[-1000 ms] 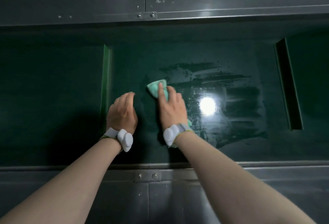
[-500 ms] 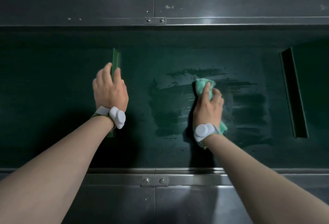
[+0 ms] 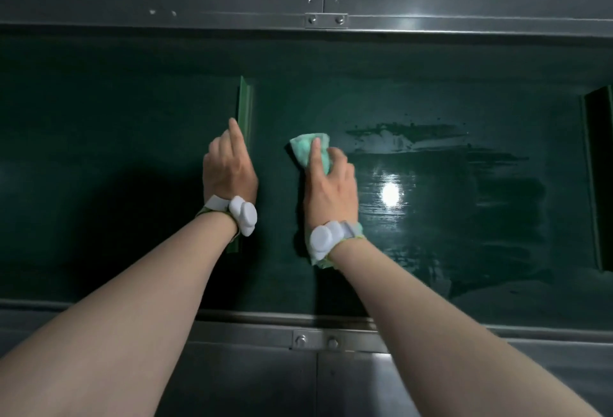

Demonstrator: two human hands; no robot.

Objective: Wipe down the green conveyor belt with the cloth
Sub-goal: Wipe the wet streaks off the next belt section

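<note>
The dark green conveyor belt [image 3: 431, 91] runs left to right between grey metal side rails. My right hand [image 3: 330, 184] lies on a light green cloth [image 3: 306, 146] and presses it flat against the belt with straight fingers. Part of the cloth shows under my right wrist. To the right of the cloth the belt is wet and shiny, with streaks and a bright light reflection. My left hand [image 3: 229, 164] rests against an upright green cleat [image 3: 244, 108] on the belt, fingers straight, holding nothing.
A grey metal rail with a bolted bracket [image 3: 316, 340] borders the belt on the near side, and another rail [image 3: 326, 20] runs along the far side. A second dark cleat [image 3: 597, 178] stands across the belt at the far right.
My right hand slid the cloth leftward from the wet patch back toward the left cleat. My left hand stayed at the cleat.
</note>
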